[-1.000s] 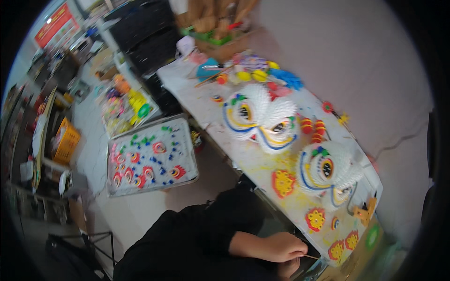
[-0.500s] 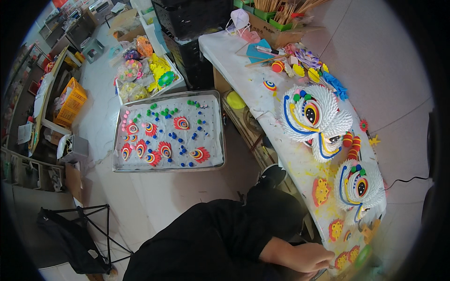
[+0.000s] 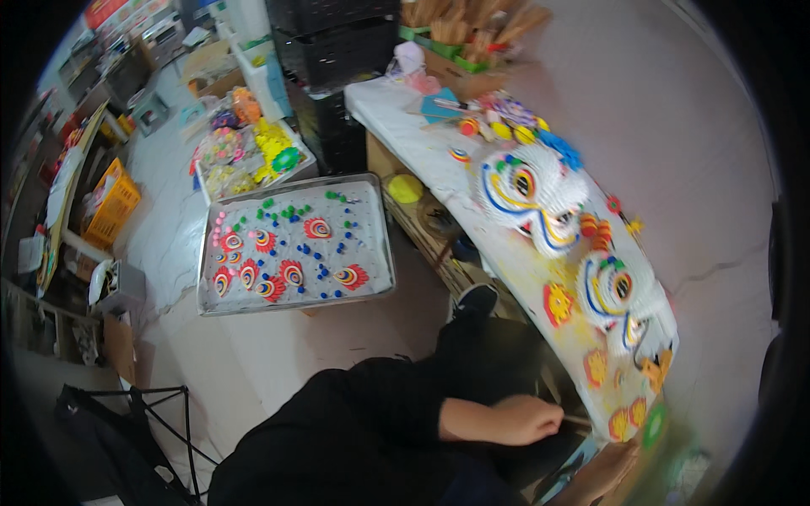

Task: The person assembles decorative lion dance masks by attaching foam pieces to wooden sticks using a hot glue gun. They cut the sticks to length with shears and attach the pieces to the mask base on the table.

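Note:
My left hand (image 3: pixel 530 420) is closed, beside the near end of the white-covered table (image 3: pixel 540 358). A thin, pale stick (image 3: pixel 577 419) juts from its fingers toward the table. Lower down, my right hand (image 3: pixel 614 464) is at the table's near corner, its fingers blurred. Closest to the hands lie red-and-yellow flower-shaped pieces (image 3: pixel 619 424) and a green round thing (image 3: pixel 653 427). Farther along stand two white, ruffled lion-dance-style heads, a larger one (image 3: pixel 553 181) and a smaller one (image 3: pixel 645 291), with blue and yellow trim and large eyes. A red-and-yellow piece (image 3: pixel 558 304) lies beside the smaller head.
A metal tray (image 3: pixel 295 307) with eye-shaped pieces and small coloured balls stands left of the table. Behind it is a white box (image 3: pixel 304 164) of bagged coloured pieces. Black crates (image 3: pixel 333 51) are stacked at the back. A folding stool (image 3: pixel 110 438) stands lower left.
The view has shifted, so the table and tray appear farther left. My left hand has drawn back left and up from the flower pieces. My right hand now shows at the corner.

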Tool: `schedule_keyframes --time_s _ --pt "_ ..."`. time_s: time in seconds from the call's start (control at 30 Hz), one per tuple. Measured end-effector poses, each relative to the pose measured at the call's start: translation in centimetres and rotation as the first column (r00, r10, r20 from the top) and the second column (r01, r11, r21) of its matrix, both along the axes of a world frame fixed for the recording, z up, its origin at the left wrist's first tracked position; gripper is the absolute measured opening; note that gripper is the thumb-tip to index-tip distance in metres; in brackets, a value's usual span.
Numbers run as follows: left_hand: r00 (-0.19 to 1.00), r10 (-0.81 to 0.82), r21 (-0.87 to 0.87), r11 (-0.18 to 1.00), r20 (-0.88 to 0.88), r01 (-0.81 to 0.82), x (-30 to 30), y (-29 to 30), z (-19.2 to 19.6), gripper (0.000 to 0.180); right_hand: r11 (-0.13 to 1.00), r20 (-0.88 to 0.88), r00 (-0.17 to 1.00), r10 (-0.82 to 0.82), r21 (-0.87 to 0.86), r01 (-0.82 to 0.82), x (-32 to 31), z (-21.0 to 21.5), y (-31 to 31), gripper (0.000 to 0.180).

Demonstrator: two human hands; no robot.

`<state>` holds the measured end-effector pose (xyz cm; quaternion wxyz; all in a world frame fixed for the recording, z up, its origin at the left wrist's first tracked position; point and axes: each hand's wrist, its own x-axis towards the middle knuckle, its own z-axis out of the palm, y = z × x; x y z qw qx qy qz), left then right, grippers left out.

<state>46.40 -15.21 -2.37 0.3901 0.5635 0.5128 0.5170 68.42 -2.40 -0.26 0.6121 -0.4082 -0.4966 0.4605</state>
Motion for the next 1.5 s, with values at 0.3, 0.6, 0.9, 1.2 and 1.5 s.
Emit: schedule_keyframes --time_s 0.3,0.6,0.9,1.2,1.5 --pt "0.703 0.567 0.372 0.821 -0.43 -0.434 -5.5 -5.1 1.6 0.031 0.998 -0.459 0.886 0.063 0.05 -0.045 5.7 0.5 -1.8 0.016" --pt "0.844 0.483 -0.562 0.776 0.234 -0.288 -7.0 -10.6 -7.1 0.062 0.981 -0.525 0.835 -0.164 -0.177 0.082 6.5 -0.8 -0.9 0.016" --pt "0.487 -0.165 -0.085 0.979 -0.858 0.183 -2.9 -3.5 -1.6 0.035 0.961 -0.49 0.858 -0.151 -0.275 0.012 3.6 -3.0 2.9 0.017" --pt "0.672 0.231 0.213 0.971 -0.704 -0.111 -5.2 3.5 6.3 0.039 0.959 -0.378 0.922 -0.087 -0.283 -0.026 2.6 -3.9 4.3 0.015" --pt "0.946 -0.15 -0.068 0.988 -0.287 0.136 -0.5 9.0 2.8 0.027 0.746 -0.081 0.797 0.598 -0.307 -0.591 -2.2 -1.9 3.9 0.001"
